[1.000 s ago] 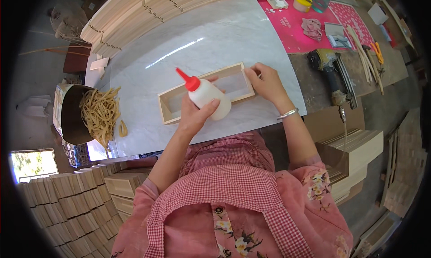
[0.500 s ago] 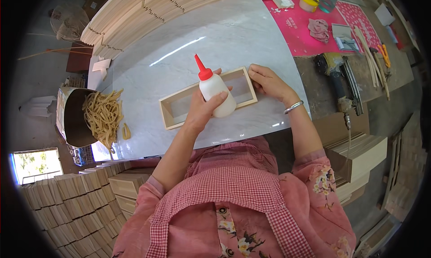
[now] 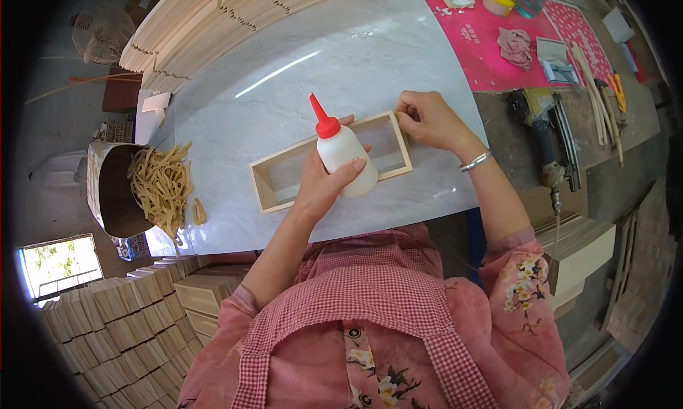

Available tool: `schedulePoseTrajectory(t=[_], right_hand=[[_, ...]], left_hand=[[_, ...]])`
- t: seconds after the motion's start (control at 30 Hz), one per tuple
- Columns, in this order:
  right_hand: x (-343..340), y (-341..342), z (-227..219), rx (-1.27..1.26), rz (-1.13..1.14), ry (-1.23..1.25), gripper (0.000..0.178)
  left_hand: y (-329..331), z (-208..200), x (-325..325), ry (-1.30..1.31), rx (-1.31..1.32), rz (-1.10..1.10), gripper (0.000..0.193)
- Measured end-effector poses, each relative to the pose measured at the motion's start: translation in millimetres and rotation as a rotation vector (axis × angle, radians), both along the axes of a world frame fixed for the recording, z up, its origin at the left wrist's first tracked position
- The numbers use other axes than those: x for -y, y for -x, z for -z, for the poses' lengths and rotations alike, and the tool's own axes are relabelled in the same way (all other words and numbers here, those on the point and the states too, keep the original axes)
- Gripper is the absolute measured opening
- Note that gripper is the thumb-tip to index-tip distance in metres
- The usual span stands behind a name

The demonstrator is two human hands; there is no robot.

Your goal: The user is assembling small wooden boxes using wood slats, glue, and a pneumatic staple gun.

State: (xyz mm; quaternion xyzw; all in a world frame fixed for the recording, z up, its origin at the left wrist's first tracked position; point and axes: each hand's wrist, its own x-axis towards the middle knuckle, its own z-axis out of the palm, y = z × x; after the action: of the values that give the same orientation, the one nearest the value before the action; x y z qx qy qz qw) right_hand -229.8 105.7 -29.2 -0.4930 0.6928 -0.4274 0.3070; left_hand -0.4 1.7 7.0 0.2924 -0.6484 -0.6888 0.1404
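Note:
My left hand (image 3: 320, 183) is closed around a white squeeze bottle (image 3: 346, 160) with a red pointed nozzle (image 3: 324, 117), which tilts up and to the left. Beneath the bottle lies a shallow rectangular wooden frame (image 3: 272, 195), slanted on the grey marbled tabletop. Some left fingertips show past the bottle, by the frame's far side. At the frame's right end, my right hand (image 3: 432, 123) has its fingers bent and pressed together against the outer face of the short end piece. Whether those fingers pinch anything small is hidden.
Long pale wooden strips (image 3: 213, 25) are stacked at the far left. A tipped container (image 3: 114, 188) spills tan bands (image 3: 160, 185) on the left. To the right lie a nail gun (image 3: 541, 131), a pink mat (image 3: 473, 46), a cloth (image 3: 515, 48) and orange-handled pliers (image 3: 617, 92).
My right hand has shifted slightly along the frame's end, its fingers now more curled and its wrist raised outward. Bottle and frame sit marginally lower in view, still with my left hand.

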Motion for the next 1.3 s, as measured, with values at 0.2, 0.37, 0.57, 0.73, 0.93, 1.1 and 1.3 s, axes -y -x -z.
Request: schedulePoseTrajectory(t=[0.2, 0.37, 0.57, 0.73, 0.93, 1.1, 1.3], right_hand=[[14, 9, 6, -0.267, -0.06, -0.051, 0.003], [13, 4, 12, -0.538, -0.063, -0.088, 0.005], [5, -5, -1, -0.545, 0.015, -0.179, 0.005], [-28, -35, -39, -0.239, 0.373, 0.085, 0.022], [-22, -174, -58, 0.171, 0.162, 0.444, 0.055], [-6, -185, -62, 0.204, 0.237, 0.532, 0.062], [3, -157, -87, 0.454, 0.211, 0.645, 0.057]], left_hand=[[-1, -3, 0, -0.02, 0.012, 0.008, 0.078], [-3, 0, 2, -0.007, 0.004, 0.009, 0.075], [-10, 4, 4, 0.0, 0.006, -0.027, 0.067], [-18, 8, -4, -0.012, -0.247, -0.117, 0.056], [-29, -22, -23, -0.272, -0.54, -0.166, 0.05], [-56, -14, -30, -0.304, -0.571, -0.181, 0.049], [-91, 22, -46, 0.766, -0.297, -0.19, 0.046]])
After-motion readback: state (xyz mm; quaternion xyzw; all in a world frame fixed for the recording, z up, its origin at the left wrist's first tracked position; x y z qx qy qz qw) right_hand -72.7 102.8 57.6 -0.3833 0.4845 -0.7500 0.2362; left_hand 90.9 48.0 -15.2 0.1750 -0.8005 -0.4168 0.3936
